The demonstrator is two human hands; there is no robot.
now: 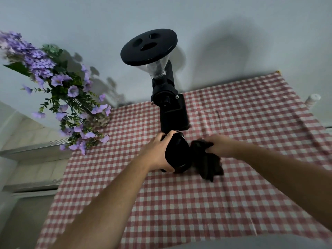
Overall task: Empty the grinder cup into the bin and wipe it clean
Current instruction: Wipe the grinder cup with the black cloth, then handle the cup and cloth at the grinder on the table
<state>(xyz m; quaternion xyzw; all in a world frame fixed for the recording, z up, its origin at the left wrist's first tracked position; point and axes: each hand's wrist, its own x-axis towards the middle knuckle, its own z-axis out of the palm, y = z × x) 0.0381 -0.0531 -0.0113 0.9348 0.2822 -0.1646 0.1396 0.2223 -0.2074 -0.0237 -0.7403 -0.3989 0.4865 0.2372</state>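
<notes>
The black grinder cup [178, 155] is held just above the checked tablecloth, in front of the grinder's base. My left hand [158, 153] wraps around its left side, thumb at the bottom and fingers over the top. Right beside the cup, my right hand [218, 145] grips a dark cloth [208, 162] that hangs down and touches the table. Cloth and cup are side by side, close together. I cannot see inside the cup.
The black coffee grinder [170, 108] with a clear hopper and round lid stands at the table's back middle. Purple flowers in a vase [71, 97] lean at the left edge. The red-and-white tablecloth [233, 194] covers the table. A white bottle [312, 99] stands far right.
</notes>
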